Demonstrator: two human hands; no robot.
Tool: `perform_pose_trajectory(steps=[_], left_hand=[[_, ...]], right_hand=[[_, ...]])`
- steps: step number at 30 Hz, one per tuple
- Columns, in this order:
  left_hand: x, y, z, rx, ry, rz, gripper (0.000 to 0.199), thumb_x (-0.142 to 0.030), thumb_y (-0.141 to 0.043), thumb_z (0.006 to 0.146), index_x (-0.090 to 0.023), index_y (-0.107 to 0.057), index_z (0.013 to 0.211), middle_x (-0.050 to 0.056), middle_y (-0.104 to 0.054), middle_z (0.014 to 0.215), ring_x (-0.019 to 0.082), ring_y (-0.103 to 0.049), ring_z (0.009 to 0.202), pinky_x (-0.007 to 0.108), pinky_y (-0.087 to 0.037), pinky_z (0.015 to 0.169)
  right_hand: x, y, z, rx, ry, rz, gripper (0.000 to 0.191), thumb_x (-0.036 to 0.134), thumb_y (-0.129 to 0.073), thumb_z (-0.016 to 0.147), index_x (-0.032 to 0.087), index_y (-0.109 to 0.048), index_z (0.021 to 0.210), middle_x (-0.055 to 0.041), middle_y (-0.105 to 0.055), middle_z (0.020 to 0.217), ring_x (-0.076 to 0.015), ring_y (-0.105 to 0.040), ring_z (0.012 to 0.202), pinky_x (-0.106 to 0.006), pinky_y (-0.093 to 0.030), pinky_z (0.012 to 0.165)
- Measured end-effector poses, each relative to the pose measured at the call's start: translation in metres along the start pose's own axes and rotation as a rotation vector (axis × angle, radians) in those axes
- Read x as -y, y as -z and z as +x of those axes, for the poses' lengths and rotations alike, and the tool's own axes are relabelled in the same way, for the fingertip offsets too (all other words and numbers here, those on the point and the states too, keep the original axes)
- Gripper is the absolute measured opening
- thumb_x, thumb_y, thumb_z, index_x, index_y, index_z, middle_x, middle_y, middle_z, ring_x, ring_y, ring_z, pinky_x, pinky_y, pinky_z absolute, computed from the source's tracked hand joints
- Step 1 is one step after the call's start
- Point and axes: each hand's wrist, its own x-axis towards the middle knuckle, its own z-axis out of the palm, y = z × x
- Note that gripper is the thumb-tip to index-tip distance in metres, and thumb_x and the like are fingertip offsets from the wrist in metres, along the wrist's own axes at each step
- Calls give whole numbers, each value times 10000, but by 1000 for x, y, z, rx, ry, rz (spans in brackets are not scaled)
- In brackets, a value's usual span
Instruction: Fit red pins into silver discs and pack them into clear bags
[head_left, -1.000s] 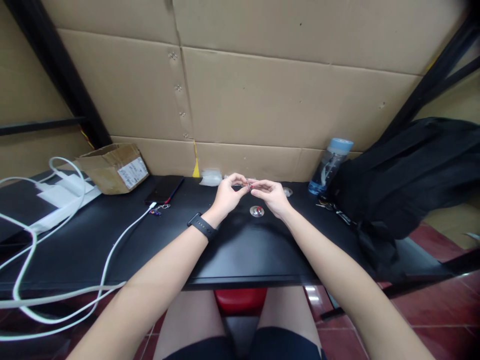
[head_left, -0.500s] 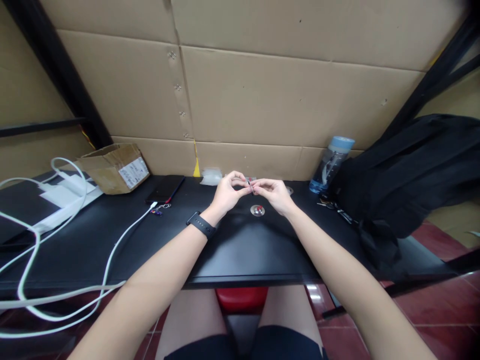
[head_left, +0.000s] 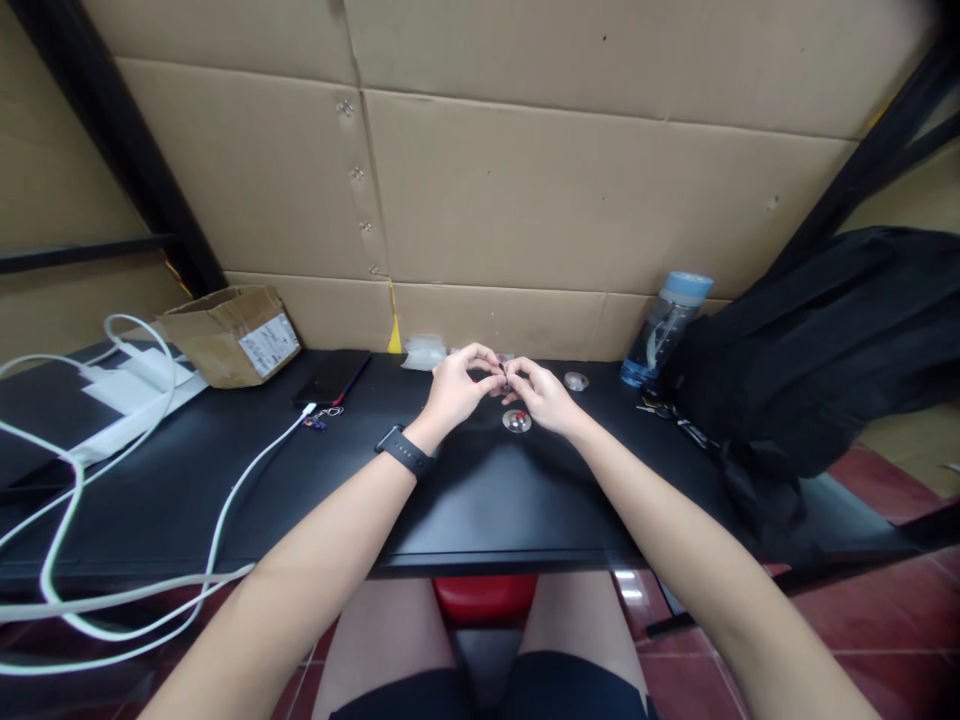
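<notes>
My left hand (head_left: 466,388) and my right hand (head_left: 546,394) meet above the black table, thumbs and fingertips pinched close together. Between them is a small dark piece (head_left: 505,377), too small and too covered by fingers to name. Just below the fingertips lies a shiny round metal disc with a domed middle (head_left: 516,421), with something small and red on it. Another round silvery piece (head_left: 576,381) rests to the right of my right hand. Behind the hands are a clear plastic bag (head_left: 424,352) and a little red-and-clear packet, mostly hidden.
On the left stand an open cardboard box (head_left: 232,340), a dark phone (head_left: 332,378) and white cables (head_left: 225,500). To the right are a blue-capped water bottle (head_left: 664,330), keys (head_left: 656,407) and a black backpack (head_left: 810,340). A cardboard wall (head_left: 600,200) closes off the back.
My right hand has turned and shifted slightly, so the silvery piece on its right shows more fully. Both hands stay together at the same spot.
</notes>
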Motion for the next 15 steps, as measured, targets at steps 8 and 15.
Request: perform_pose_trajectory(steps=[8, 15], left_hand=[[1, -4, 3, 45, -4, -95, 205, -361, -644, 927, -206, -624, 1059, 61, -743, 996, 207, -717, 1007, 356, -526, 958], [2, -9, 2, 179, 11, -163, 408, -346, -775, 819, -178, -628, 1161, 108, -711, 1198, 227, -666, 1140, 391, -492, 1051]], right_hand=[[2, 9, 1, -32, 173, -318, 261, 445, -491, 1015, 232, -536, 869, -68, -551, 1021, -196, -566, 876, -358, -539, 785], [5, 14, 3, -47, 270, -454, 210, 368, -452, 1026, 235, -503, 872, -93, -543, 1042, -237, -555, 1030, -437, -467, 996]])
